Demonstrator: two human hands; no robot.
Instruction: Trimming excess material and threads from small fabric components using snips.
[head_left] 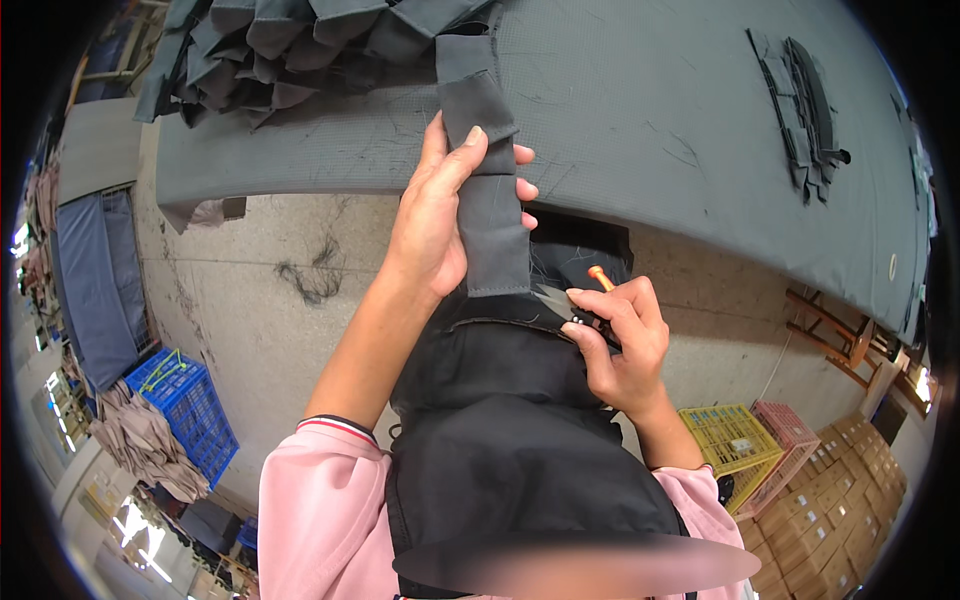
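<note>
- Head view: left hand point(440, 200) clamps a grey strip point(495, 235).
- Right hand point(632, 338) grips snips point(555, 302) near its lower end.
- Heaped grey pieces point(275, 35) partly cover the table point(620, 120).

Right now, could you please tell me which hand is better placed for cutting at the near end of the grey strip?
Probably the right hand: its grip has the snips pointed toward the near end of the grey strip. The left hand is busy holding that strip.
</note>
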